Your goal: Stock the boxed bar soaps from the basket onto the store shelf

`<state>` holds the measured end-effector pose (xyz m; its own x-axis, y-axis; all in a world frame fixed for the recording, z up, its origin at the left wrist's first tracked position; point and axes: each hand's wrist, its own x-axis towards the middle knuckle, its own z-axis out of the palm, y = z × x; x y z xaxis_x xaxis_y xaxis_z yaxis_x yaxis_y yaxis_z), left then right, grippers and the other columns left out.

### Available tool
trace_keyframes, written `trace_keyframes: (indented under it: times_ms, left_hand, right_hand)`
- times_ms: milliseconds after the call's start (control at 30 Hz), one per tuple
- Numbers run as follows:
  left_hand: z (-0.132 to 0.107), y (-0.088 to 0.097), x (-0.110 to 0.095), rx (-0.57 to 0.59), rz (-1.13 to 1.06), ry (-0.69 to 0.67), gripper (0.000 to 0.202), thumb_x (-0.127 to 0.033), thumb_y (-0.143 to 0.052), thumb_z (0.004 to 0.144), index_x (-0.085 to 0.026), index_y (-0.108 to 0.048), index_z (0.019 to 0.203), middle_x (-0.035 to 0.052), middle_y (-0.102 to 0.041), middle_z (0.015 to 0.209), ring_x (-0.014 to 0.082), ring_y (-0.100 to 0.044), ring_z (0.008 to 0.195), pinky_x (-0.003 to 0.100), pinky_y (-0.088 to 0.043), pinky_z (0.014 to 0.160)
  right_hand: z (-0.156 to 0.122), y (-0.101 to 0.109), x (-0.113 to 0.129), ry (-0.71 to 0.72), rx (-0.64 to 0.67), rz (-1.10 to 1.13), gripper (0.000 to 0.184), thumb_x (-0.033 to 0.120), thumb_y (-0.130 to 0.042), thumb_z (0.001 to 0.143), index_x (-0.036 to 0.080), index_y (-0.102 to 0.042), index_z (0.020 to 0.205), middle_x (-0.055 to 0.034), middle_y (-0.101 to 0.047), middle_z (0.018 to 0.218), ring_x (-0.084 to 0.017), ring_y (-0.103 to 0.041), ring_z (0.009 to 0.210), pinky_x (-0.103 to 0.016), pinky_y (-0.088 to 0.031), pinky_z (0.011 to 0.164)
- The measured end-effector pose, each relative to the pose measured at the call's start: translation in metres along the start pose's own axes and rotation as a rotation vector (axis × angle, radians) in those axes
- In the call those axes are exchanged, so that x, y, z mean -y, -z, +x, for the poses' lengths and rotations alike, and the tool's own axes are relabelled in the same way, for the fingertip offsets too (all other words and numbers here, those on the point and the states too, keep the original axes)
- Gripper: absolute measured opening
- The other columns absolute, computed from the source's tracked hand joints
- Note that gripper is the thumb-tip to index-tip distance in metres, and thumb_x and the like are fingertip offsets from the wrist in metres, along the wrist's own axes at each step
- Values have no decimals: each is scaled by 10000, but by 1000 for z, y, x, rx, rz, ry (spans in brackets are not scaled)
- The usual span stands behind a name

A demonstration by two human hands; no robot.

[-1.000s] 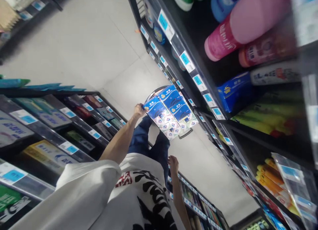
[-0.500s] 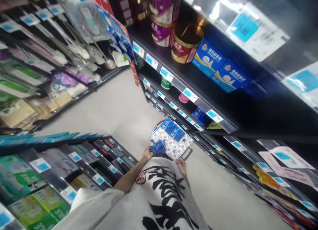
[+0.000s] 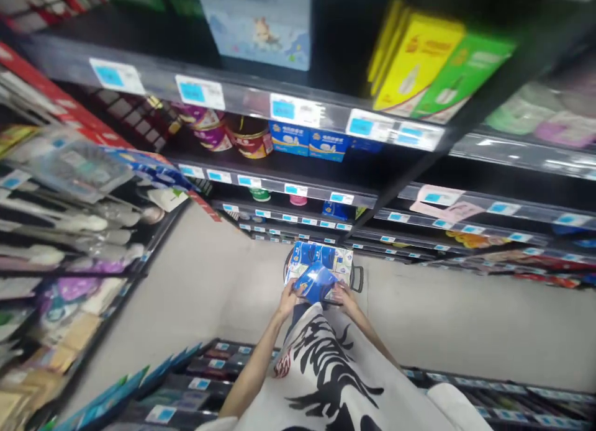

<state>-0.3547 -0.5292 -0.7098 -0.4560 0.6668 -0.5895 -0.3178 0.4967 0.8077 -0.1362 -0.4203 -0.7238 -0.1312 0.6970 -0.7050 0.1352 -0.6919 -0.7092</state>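
A blue box [image 3: 316,281] is held between my two hands in front of my waist. My left hand [image 3: 287,298] grips its left side, and my right hand [image 3: 343,294] has hold of the right side. Just beyond it, on the floor, stands a basket with a dark handle [image 3: 357,279]. White patterned packs [image 3: 343,260] fill the basket, with blue boxes [image 3: 307,253] lying on top of them at the far side. The held box covers part of the basket's contents.
Ahead rises a dark shelf unit with price tags [image 3: 293,110], holding tins [image 3: 251,142], blue boxes [image 3: 328,145] and yellow packs [image 3: 416,58]. Brushes [image 3: 74,223] hang on the left rack. Low shelves [image 3: 200,381] stand close behind me. Pale floor [image 3: 447,319] runs to the right.
My view has turned right and tilted up, showing more shelves. The blue box, earlier in my left hand beside the basket, is now in front of me with my right hand on it too.
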Motion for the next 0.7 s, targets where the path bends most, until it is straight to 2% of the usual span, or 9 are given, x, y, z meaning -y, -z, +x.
trace_keyframes:
  times_ms: [100, 167, 267, 333, 400, 567, 700]
  left_hand:
    - [-13, -15, -24, 5, -22, -87, 754, -709, -800, 670, -211, -652, 1217, 100, -740, 1116, 244, -711, 968, 344, -572, 853]
    - [-26, -30, -40, -37, -114, -129, 818, -752, -773, 699, -213, -637, 1299, 118, -742, 1175, 253, -724, 1006, 341, -573, 865]
    - [-51, -59, -56, -32, -304, -127, 932, -705, -849, 665, -238, -578, 1425, 157, -708, 1319, 296, -716, 1154, 357, -585, 911]
    - [-69, -79, -60, 24, -350, -122, 1032, -635, -912, 627, -266, -510, 1503, 171, -676, 1389, 332, -680, 1249, 406, -589, 969]
    - [-88, -97, -61, 62, -354, -154, 1083, -595, -930, 626, -289, -456, 1551, 166, -646, 1442, 347, -646, 1308, 454, -578, 1032]
    - [-131, -126, -63, 82, -360, -208, 971, -591, -884, 697, -331, -483, 1542, 126, -560, 1552, 349, -607, 1362, 471, -598, 1039]
    - [-148, -137, -71, 123, -369, -192, 958, -568, -897, 689, -320, -505, 1527, 129, -564, 1548, 353, -587, 1388, 481, -575, 1085]
  right_hand:
    - [-10, 5, 35, 63, 104, 59, 586, 608, -895, 603, 192, -713, 974, -37, -746, 717, -214, -677, 598, -347, -543, 613]
    - [-23, 16, 58, 112, 198, 91, 535, 622, -879, 652, 195, -705, 921, -27, -719, 663, -200, -665, 561, -329, -537, 580]
    - [-47, 35, 81, 201, 304, 171, 500, 628, -843, 718, 215, -668, 939, -35, -760, 785, -215, -733, 646, -319, -573, 610]
    - [-64, 48, 86, 256, 333, 226, 481, 606, -850, 725, 234, -649, 954, -41, -788, 950, -221, -767, 698, -330, -602, 657]
    - [-81, 61, 88, 289, 354, 257, 475, 585, -873, 706, 243, -639, 937, -41, -790, 1035, -225, -780, 703, -346, -618, 686]
    - [-117, 98, 96, 324, 462, 201, 463, 546, -875, 722, 221, -666, 976, -73, -804, 1057, -235, -793, 723, -339, -629, 675]
    - [-130, 121, 100, 362, 496, 191, 437, 514, -878, 726, 214, -647, 945, -68, -808, 1036, -227, -791, 706, -340, -641, 669]
